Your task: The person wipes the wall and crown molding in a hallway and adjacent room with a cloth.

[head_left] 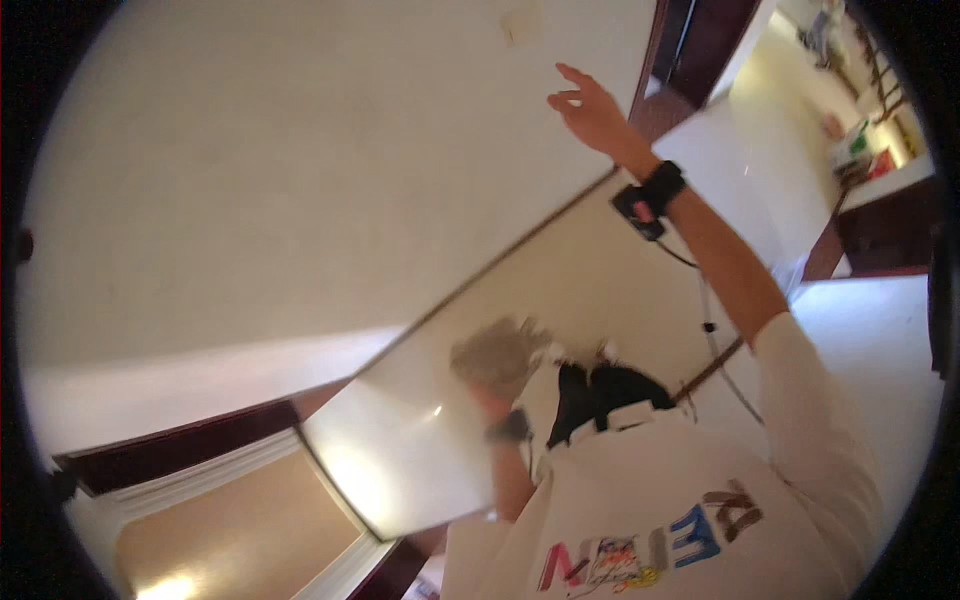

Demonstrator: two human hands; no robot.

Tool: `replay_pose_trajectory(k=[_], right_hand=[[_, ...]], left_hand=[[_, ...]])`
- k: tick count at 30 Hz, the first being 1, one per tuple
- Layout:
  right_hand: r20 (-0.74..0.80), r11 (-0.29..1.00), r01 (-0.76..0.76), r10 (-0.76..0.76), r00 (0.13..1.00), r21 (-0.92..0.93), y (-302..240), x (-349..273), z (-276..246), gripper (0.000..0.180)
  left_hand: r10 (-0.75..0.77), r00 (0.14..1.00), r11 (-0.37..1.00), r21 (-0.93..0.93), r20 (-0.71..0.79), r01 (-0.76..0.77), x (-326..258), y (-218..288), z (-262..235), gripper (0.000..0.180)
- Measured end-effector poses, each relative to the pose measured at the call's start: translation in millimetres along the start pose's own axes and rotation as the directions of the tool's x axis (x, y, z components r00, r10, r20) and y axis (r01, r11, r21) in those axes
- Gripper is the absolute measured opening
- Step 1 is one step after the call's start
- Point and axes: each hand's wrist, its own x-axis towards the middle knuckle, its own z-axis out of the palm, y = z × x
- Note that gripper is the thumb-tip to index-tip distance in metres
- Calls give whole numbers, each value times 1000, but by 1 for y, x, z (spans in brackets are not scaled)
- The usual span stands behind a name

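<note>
My right hand point(590, 115) is raised toward the pale wall, fingers apart and holding nothing. Beyond its fingertips, apart from them, a small cream wall switch plate point(520, 28) is on the wall. Lower down, my left hand point(488, 402) is blurred by motion and closed on a greyish crumpled bundle point(495, 355). The bundle hangs over the floor and looks like a cloth or bag; the blur hides which. A black strap with a small box point(640, 210) and a cable sits on my right wrist, and another dark band point(508, 427) is on my left.
A dark door frame point(690, 50) stands beyond my right hand. A bright room with several objects point(865, 150) shows at upper right. Dark brown trim point(180, 445) and a doorway are at lower left. Shiny pale tiles point(390, 450) cover the floor.
</note>
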Motion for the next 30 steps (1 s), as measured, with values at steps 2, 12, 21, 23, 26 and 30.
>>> replay_pose_trajectory(k=[2,12,21,23,26,30], right_hand=[[-158,997,78,-81,984,-29,-15,16,30,69],[-403,986,-18,-51,914,-167,-188,-73,103,29],[-314,978,-4,71,947,209,-139,136,63,40],[-325,977,-137,185,927,165,-42,162,66,50],[-208,954,-253,283,936,160,-54,148,121,51],[-234,999,16,-7,972,38,-28,174,139,45]], left_hand=[[137,971,608,757,198,-240,-80,19,-33,75],[429,819,741,-370,-380,-560,-413,32,-292,82],[471,671,740,-158,-572,-654,-324,67,-121,85],[440,678,772,-138,-588,-621,-281,77,-88,83],[426,685,731,-221,-592,-645,-286,116,-10,79],[418,486,732,-33,-767,-681,-269,84,-5,72]])
